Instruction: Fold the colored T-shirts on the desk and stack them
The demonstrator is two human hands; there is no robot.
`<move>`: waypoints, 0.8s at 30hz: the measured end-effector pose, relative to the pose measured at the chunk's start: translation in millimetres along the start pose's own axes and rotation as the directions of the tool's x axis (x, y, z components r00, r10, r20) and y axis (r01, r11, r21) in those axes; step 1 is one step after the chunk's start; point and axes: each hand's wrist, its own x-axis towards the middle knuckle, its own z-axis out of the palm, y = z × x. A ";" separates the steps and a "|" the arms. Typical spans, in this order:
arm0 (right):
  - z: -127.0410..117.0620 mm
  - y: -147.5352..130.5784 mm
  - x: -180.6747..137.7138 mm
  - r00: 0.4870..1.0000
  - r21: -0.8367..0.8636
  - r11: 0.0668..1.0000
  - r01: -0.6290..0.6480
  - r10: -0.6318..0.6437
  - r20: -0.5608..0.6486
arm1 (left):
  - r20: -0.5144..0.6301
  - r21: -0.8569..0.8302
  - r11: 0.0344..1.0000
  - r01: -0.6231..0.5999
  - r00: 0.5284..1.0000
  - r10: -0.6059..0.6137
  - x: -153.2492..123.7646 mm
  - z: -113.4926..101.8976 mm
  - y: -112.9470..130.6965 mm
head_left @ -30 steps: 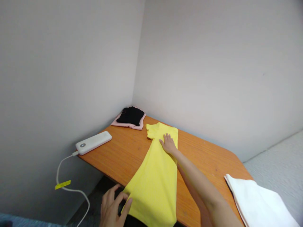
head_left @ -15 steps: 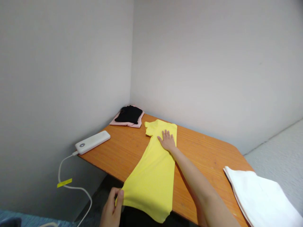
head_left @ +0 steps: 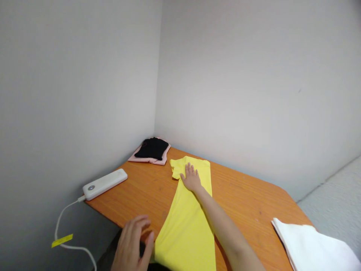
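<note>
A yellow shirt (head_left: 187, 226), folded into a long strip, lies across the orange wooden table (head_left: 248, 199) and hangs over its near edge. My right hand (head_left: 191, 177) rests flat and open on the shirt's far end, near the sleeve. At the near edge my left hand (head_left: 132, 242) is beside the shirt's lower left side, fingers spread and thumb against the fabric. It grips nothing that I can see.
A black garment on a pink one (head_left: 150, 150) sits in the far corner by the walls. A white power bank (head_left: 104, 183) with a white cable (head_left: 66, 241) lies at the table's left edge. White folded cloth (head_left: 313, 246) sits at the right, a pale mattress (head_left: 335, 199) beyond.
My left hand let go of the shirt's lower edge and now hovers open beside it. The right hand slid slightly left on the shirt's far end. The view shifted a little.
</note>
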 end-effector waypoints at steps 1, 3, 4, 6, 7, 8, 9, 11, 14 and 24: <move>3.6 -0.5 -0.6 1.000 -0.007 1.000 -0.002 0.002 -0.005 | 0.035 0.007 1.000 -0.012 0.999 0.011 24.0 7.5 4.0; 8.1 0.2 -1.5 1.000 -0.011 1.000 0.000 0.000 -0.016 | 0.139 0.049 0.998 -0.027 0.990 0.020 79.8 32.7 11.2; 9.0 0.9 -1.8 1.000 -0.009 1.000 0.002 -0.002 -0.020 | 0.191 0.095 0.994 -0.049 0.981 0.030 110.1 49.4 13.6; 8.9 2.0 -2.0 1.000 -0.001 1.000 0.004 -0.004 -0.028 | 0.350 0.244 0.967 -0.077 0.937 -0.014 170.1 86.7 15.6; 8.4 2.4 -1.9 0.999 0.004 1.000 0.004 -0.004 -0.032 | 0.380 0.274 0.958 -0.084 0.925 -0.028 197.3 105.5 15.4; 7.9 2.5 -1.8 0.999 0.010 1.000 0.004 -0.003 -0.034 | 0.409 0.302 0.949 -0.093 0.911 -0.041 221.2 123.3 14.4; 7.5 2.6 -1.5 0.999 0.017 1.000 0.004 -0.004 -0.033 | 0.436 0.329 0.939 -0.100 0.898 -0.058 241.4 139.4 13.0; 7.2 2.8 -0.8 1.000 0.035 0.999 0.005 -0.004 -0.028 | 0.481 0.372 0.921 -0.115 0.873 -0.085 269.8 165.4 9.0; 7.7 3.4 0.1 0.999 0.065 0.998 0.009 -0.006 -0.039 | 0.549 0.429 0.891 -0.147 0.826 -0.128 290.5 187.8 1.8; 2.4 4.6 -4.7 0.997 0.123 0.992 0.019 -0.010 -0.072 | 0.763 0.388 0.906 -0.171 0.611 -0.211 339.5 194.4 -1.4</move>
